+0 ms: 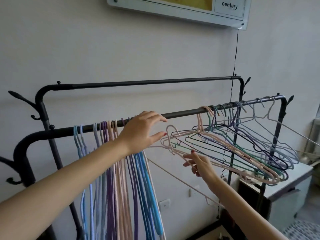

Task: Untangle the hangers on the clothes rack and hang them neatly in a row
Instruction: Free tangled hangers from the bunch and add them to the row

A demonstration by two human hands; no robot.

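A black clothes rack has a front rail [181, 112] running left to right. On its left part hang several blue, purple and pink hangers [121, 179] in a tight row. On the right part sits a tangled bunch of pink, green, purple and grey hangers [242, 146], tilted toward me. My left hand [142, 132] reaches over the row, fingers apart, just below the rail and holding nothing. My right hand [199, 163] pinches the arm of a pink hanger [173, 135] whose hook is off the rail, between my two hands.
A second, higher rail [147, 82] runs behind. Black coat hooks [20, 99] stick out at the rack's left end. A framed board [181, 11] hangs on the wall with a black cord [235, 54] dropping from it. A grey cabinet [290, 184] stands at the lower right.
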